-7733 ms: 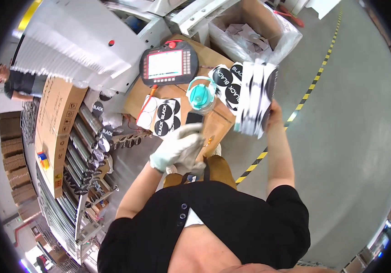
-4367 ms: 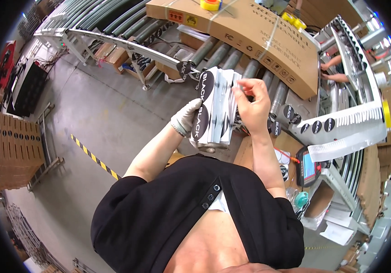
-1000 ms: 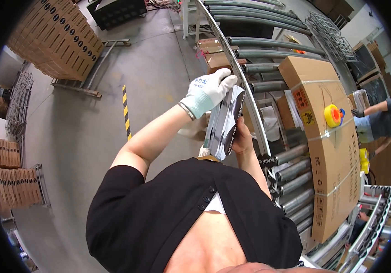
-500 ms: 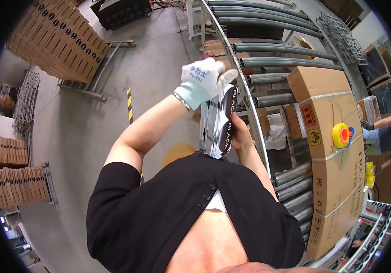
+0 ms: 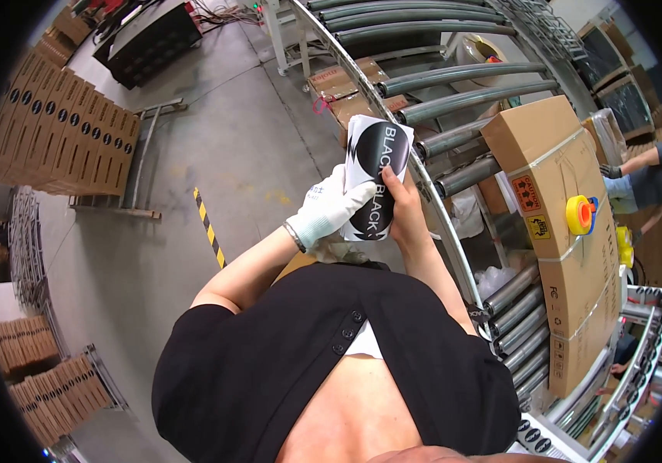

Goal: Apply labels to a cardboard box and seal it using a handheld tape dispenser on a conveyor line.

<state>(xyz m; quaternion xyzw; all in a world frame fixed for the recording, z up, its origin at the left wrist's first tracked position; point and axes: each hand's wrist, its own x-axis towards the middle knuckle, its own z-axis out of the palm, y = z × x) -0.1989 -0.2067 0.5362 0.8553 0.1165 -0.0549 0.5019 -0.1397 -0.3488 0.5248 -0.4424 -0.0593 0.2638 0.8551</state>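
Between my two hands is a stack of black-and-white printed labels [image 5: 373, 143], lying in front of my chest with its top face turned up. My left hand [image 5: 331, 204], in a white glove with a pale green cuff, closes on the stack's left side, its thumb across the face. Gripping the opposite edge, my bare right hand [image 5: 405, 204] has its thumb on top; its other fingers are hidden behind the labels. A long strapped cardboard carton [image 5: 558, 270] lies on the roller conveyor [image 5: 462, 137] to my right, and a yellow tape roll [image 5: 578, 215] rests on it.
The conveyor's metal side rail [image 5: 431, 201] runs close beside my right hand. Another person [image 5: 639, 181] works beyond the carton. Stacked cartons [image 5: 61, 127] stand at left on a metal rack; a striped floor line [image 5: 208, 228] lies nearer. Flattened cardboard [image 5: 346, 85] is ahead.
My left hand has come down from above the stack and now grips its side. The stack has tilted so its printed face shows more fully. The whole view has shifted slightly.
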